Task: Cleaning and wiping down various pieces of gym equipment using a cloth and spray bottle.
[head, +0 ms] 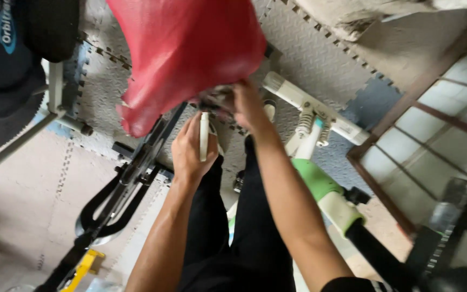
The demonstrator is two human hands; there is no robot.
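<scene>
A large red punching bag hangs in the upper middle of the head view. My right hand grips a dark fitting at the bag's lower end, fingers closed round it. Just left of it, my left hand holds a slim white stick-like object upright, fingers curled on it. Both forearms reach up from the bottom of the frame over my black trousers.
A black metal frame with a yellow part lies at the lower left. White and green exercise equipment stands to the right. Grey and beige interlocking foam mats cover the floor. A window with a brown frame is at the right.
</scene>
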